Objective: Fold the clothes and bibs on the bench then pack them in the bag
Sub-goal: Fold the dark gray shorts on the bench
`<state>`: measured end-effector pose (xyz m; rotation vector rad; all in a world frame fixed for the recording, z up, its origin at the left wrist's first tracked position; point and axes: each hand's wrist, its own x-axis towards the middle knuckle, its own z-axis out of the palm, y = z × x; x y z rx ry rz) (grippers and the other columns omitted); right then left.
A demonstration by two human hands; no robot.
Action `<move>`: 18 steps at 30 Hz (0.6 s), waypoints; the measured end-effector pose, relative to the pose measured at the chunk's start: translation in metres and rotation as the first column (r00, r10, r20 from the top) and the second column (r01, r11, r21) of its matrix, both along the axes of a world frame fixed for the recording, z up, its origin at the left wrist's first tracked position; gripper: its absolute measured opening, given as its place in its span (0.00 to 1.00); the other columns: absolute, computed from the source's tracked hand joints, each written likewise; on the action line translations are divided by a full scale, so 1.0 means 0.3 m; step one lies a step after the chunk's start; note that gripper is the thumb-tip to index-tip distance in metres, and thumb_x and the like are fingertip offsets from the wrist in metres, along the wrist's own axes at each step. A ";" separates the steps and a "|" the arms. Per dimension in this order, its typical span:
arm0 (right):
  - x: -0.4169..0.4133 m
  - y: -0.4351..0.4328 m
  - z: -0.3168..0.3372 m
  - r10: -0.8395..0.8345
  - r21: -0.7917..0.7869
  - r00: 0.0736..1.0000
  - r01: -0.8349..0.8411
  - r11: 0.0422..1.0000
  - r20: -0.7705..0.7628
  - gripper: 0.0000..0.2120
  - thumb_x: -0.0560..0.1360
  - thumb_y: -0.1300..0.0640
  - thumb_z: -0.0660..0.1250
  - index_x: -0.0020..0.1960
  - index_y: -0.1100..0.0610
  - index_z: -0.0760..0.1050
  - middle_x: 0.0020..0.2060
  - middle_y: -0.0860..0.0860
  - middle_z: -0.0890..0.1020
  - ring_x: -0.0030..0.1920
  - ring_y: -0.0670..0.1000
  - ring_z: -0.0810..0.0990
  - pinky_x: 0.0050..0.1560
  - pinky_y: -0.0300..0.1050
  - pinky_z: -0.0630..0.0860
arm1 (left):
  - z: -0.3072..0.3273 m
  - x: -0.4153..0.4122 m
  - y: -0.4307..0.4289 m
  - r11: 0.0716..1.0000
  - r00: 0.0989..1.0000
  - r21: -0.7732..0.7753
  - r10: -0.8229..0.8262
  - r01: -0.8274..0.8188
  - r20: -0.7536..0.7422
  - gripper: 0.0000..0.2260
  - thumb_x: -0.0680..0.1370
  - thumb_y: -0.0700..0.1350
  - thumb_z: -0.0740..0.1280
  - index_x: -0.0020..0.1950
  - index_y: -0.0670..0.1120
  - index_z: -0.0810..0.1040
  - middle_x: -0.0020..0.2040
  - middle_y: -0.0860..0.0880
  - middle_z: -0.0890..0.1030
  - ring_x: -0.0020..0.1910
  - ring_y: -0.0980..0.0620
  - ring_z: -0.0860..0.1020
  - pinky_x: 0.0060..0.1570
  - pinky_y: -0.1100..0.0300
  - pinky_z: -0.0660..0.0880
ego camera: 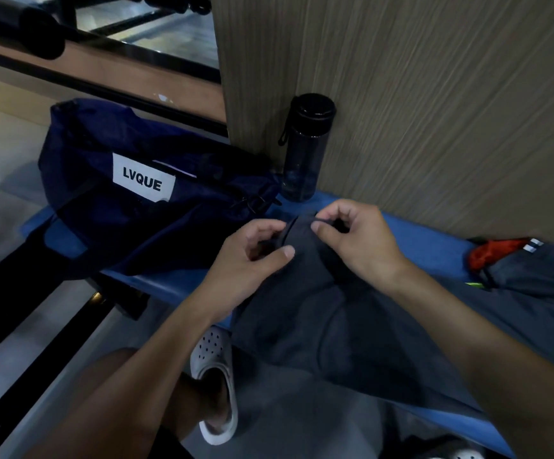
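Step in hand: folding, at its start as I judge it. One garment is gripped by its far edge and nothing folded lies on the counter or shows in the bag.
Left hand [252, 250]: fingers curled, thumb lying across the cloth. It pinches the far edge of the dark grey garment [335, 332] at the left of that edge.
Right hand [358, 240]: also curled, thumb and forefinger pinching the same edge just beside the left hand. The two hands are close together but not touching.
Garment: it lies across the blue counter [428, 236] and its near part hangs over the front edge toward the person's legs. It is creased and bunched under the wrists. I cannot tell whether it is a shirt or shorts.
Next move calls for: drawing the pinched edge taut and squaring it, so the cloth lies flat before any fold. The hanging part probably has to come up onto the counter first.
Bag [129, 226]: navy, slumped on the left end of the counter, near the left hand, with a white label [143, 176] facing up. Its opening is not plain to see.
Bottle [305, 147]: dark, upright against the wall panel [434, 111], between the bag and the hands.
Other clothes [540, 273]: an unfolded grey heap with a red piece [494, 253], far right on the counter — work left to do.
Below: a white clog [214, 376] on the floor.
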<state>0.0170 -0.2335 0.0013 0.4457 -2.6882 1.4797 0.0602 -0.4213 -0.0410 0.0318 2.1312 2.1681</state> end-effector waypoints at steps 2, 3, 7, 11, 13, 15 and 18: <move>-0.019 0.001 -0.001 -0.006 -0.010 0.999 0.006 1.000 0.043 0.09 0.75 0.64 0.71 0.40 0.52 0.78 0.40 0.48 0.83 0.43 0.44 0.80 0.46 0.29 0.73 | -0.024 0.008 -0.015 0.996 1.000 -0.091 -0.014 0.016 0.022 0.15 0.74 0.44 0.76 0.57 0.54 0.76 0.57 0.54 0.81 0.58 0.60 0.79 0.58 0.62 0.74; -0.030 0.005 -0.004 -0.015 -0.025 0.998 0.017 1.000 0.061 0.10 0.75 0.64 0.70 0.40 0.52 0.78 0.39 0.47 0.82 0.42 0.43 0.80 0.46 0.29 0.73 | -0.039 0.014 -0.025 0.989 1.000 -0.145 -0.025 0.027 0.012 0.15 0.73 0.43 0.76 0.54 0.51 0.75 0.56 0.52 0.80 0.58 0.58 0.78 0.60 0.62 0.73; -0.072 0.034 -0.018 -0.075 -0.065 0.993 0.082 0.995 0.094 0.12 0.76 0.65 0.69 0.39 0.50 0.77 0.39 0.47 0.82 0.42 0.45 0.79 0.49 0.35 0.76 | -0.096 0.044 -0.054 0.939 0.999 -0.341 -0.050 0.051 0.011 0.12 0.72 0.43 0.78 0.46 0.49 0.76 0.44 0.46 0.79 0.47 0.53 0.77 0.53 0.60 0.73; -0.100 0.041 -0.029 -0.111 -0.101 0.986 0.124 0.987 0.123 0.11 0.76 0.66 0.70 0.40 0.51 0.77 0.39 0.48 0.82 0.41 0.44 0.79 0.46 0.35 0.75 | -0.110 0.077 -0.065 0.922 0.999 -0.386 -0.006 0.021 0.040 0.14 0.74 0.42 0.76 0.50 0.51 0.72 0.34 0.57 0.76 0.36 0.62 0.74 0.40 0.69 0.71; -0.110 0.037 -0.030 -0.102 -0.102 0.988 0.114 0.988 0.112 0.11 0.75 0.67 0.70 0.41 0.52 0.76 0.41 0.51 0.81 0.41 0.45 0.77 0.46 0.35 0.74 | -0.104 0.089 -0.066 0.930 0.999 -0.368 0.007 0.008 0.039 0.15 0.75 0.41 0.74 0.53 0.51 0.70 0.29 0.59 0.75 0.30 0.63 0.74 0.33 0.69 0.70; -0.121 0.031 -0.023 -0.094 -0.092 0.992 0.101 0.991 0.079 0.11 0.75 0.68 0.70 0.43 0.52 0.75 0.41 0.52 0.78 0.40 0.43 0.76 0.45 0.31 0.73 | -0.098 0.098 -0.071 0.934 1.000 -0.357 0.023 -0.017 0.012 0.16 0.77 0.40 0.73 0.56 0.51 0.69 0.26 0.60 0.74 0.28 0.61 0.73 0.32 0.69 0.71; -0.163 0.023 -0.009 -0.124 -0.121 0.992 0.125 0.985 0.014 0.10 0.76 0.69 0.68 0.49 0.55 0.74 0.39 0.48 0.75 0.39 0.42 0.74 0.46 0.32 0.73 | -0.094 0.095 -0.094 0.933 0.995 -0.346 0.093 -0.095 -0.022 0.15 0.77 0.41 0.72 0.57 0.52 0.71 0.30 0.58 0.75 0.32 0.61 0.75 0.37 0.70 0.72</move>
